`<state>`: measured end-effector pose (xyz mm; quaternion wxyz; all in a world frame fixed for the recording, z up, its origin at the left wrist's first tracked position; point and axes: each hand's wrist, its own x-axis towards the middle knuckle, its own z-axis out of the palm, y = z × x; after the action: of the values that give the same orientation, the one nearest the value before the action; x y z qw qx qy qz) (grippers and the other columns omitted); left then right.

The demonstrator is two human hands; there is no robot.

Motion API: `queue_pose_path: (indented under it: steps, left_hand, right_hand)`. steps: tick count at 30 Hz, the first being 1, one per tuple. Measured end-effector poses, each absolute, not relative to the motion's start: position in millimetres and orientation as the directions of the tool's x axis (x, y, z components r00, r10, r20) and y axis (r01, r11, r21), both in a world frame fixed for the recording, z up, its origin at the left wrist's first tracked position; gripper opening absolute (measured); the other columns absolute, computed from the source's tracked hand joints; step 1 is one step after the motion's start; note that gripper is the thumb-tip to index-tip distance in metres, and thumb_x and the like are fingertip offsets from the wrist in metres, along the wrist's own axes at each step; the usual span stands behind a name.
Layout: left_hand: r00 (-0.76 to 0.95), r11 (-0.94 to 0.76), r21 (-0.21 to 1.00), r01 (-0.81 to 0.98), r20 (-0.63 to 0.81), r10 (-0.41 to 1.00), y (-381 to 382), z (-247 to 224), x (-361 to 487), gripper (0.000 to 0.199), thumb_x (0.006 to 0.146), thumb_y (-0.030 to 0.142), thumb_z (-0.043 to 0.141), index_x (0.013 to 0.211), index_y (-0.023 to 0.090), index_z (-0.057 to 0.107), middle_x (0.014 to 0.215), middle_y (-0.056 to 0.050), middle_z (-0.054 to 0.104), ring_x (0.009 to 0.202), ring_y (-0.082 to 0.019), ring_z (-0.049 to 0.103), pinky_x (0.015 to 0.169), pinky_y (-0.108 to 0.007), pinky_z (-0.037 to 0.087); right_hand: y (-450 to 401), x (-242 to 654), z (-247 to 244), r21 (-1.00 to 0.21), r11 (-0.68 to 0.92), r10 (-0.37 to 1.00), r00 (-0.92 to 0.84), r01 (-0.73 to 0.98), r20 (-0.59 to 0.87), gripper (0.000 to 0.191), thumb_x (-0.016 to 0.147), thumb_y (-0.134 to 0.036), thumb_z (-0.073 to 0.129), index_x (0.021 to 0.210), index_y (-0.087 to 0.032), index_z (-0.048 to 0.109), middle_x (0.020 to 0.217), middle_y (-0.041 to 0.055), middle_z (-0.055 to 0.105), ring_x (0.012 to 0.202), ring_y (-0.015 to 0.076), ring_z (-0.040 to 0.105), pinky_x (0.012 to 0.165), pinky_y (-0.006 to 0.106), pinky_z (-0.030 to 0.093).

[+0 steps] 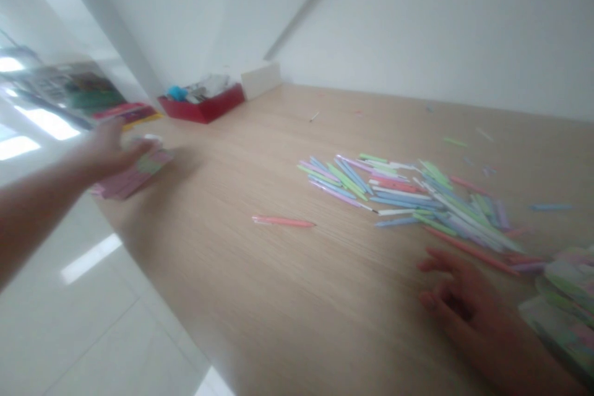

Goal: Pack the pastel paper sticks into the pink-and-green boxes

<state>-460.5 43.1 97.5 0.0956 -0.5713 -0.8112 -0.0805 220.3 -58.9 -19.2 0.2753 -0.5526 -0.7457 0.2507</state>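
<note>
Left hand (109, 148) was out at the table's left edge, grasping a pink box (127, 182) from above, thumb over its near top. Blurry; I couldn't tell if the box was lifted clear or touching the wooden table (260, 303). Right hand (487, 331) was released, nothing in it, fingers loosely bent, thumb apart from the index finger, just on the near side of a loose pile of slim pens (408, 198) in blue, green, white, purple and coral.

One coral pen (285, 221) lay alone between the two hands, left of the pile. A blue pen (551, 206) lay apart on the right. Clear packs (566, 291) with green and pink bits sat just beyond the right wrist, partly cut off. Back left, I saw a red tray (202, 111) of mixed items, near the white wall (417, 25).
</note>
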Motion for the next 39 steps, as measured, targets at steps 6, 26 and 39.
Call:
queue_pose_path:
  steps: [6,26,39]
  left_hand:
    - [0.162,-0.137,-0.085,0.987,0.469,0.868,16,49,-360,0.073,0.104,0.059,0.035,0.163,0.015,0.031,0.166,-0.016,0.04,0.164,-0.032,0.017,0.132,-0.051,0.019]
    - [0.693,-0.713,0.079,0.697,0.182,0.697,142,-7,-158,0.091,0.092,0.08,0.051,0.162,0.022,0.042,0.167,-0.019,0.041,0.153,-0.037,0.042,0.127,-0.054,0.031]
    - [0.679,-0.705,0.041,0.708,0.234,0.695,114,-3,-153,0.057,0.104,0.064,0.044,0.14,0.023,0.06,0.13,-0.014,0.065,0.122,-0.031,0.061,0.106,-0.047,0.046]
  right_hand:
    - [-62,208,-8,-0.681,0.238,0.971,-0.197,0.693,0.138,0.042,0.097,-0.054,0.06,0.126,-0.024,0.054,0.065,-0.0037,0.063,0.047,0.0168,0.058,0.044,0.028,0.047]
    - [-68,208,-8,-0.667,0.192,0.969,-0.245,0.72,0.014,0.044,0.102,-0.05,0.057,0.137,-0.026,0.049,0.081,-0.002,0.064,0.065,0.0175,0.063,0.059,0.031,0.047]
    - [-64,207,-13,-0.672,0.208,0.967,-0.252,0.711,0.033,0.045,0.101,-0.047,0.06,0.141,-0.028,0.049,0.093,-0.0004,0.064,0.066,0.0152,0.059,0.067,0.034,0.049]
